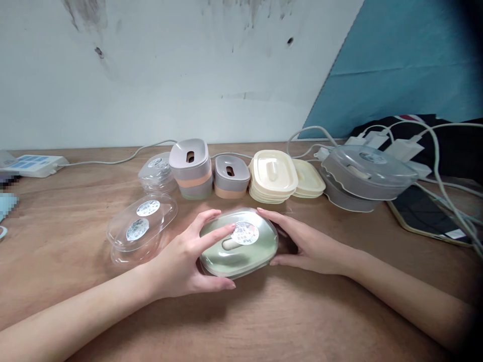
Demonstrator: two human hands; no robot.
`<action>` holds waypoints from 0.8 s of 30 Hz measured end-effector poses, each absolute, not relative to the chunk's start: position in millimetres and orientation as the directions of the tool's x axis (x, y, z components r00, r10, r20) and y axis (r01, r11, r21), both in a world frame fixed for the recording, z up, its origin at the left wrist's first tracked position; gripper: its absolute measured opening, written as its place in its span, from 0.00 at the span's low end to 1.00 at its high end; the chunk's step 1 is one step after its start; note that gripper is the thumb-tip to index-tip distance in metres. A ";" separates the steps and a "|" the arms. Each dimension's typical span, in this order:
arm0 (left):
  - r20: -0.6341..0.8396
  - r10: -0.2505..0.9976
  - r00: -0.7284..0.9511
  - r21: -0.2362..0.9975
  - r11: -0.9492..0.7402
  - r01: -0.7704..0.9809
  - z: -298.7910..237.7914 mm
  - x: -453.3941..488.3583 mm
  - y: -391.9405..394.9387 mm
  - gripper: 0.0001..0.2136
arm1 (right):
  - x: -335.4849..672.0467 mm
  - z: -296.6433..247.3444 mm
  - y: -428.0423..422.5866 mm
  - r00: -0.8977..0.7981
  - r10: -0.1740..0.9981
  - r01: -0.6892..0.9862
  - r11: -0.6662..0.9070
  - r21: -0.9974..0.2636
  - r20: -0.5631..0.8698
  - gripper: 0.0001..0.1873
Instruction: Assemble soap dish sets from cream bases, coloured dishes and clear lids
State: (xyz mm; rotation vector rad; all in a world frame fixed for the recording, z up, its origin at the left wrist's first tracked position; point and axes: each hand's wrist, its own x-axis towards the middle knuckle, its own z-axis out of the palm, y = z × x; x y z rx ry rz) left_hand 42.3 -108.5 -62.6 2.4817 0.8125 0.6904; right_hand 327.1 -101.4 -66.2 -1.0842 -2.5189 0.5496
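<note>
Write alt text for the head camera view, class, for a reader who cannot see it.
Two bare hands, left hand and right hand, grip a green oval box under a clear lid on a wooden table. Behind stand stacked plastic containers and loose clear lids.

no text legible. round printed stickers on green container lid [245, 233], on clear lids [148, 208] and on grey container lid [372, 157]; print too small to read. power strip [33, 164] markings unreadable.

Home desk [264, 311]: chargers [403, 148], power strip [35, 165].
</note>
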 end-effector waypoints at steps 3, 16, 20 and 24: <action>0.325 0.632 0.703 0.537 -0.736 0.413 -63.5 42.5 -108.2 0.38 | 327.4 -65.9 -100.5 -0.641 0.753 0.607 0.616 -0.503 0.149 0.43; 0.287 0.610 0.738 0.586 -0.722 0.368 -62.7 42.5 -105.1 0.44 | 323.1 -66.3 -98.2 -0.669 0.719 0.345 0.526 -0.777 0.189 0.40; 0.301 0.607 0.735 0.592 -0.724 0.355 -63.7 43.1 -105.6 0.37 | 324.4 -69.6 -97.7 -0.665 0.714 0.374 0.571 -0.731 0.218 0.45; 0.321 0.585 0.745 0.577 -0.744 0.336 -62.7 45.2 -106.7 0.33 | 325.8 -71.4 -97.3 -0.653 0.721 0.423 0.603 -0.676 0.234 0.43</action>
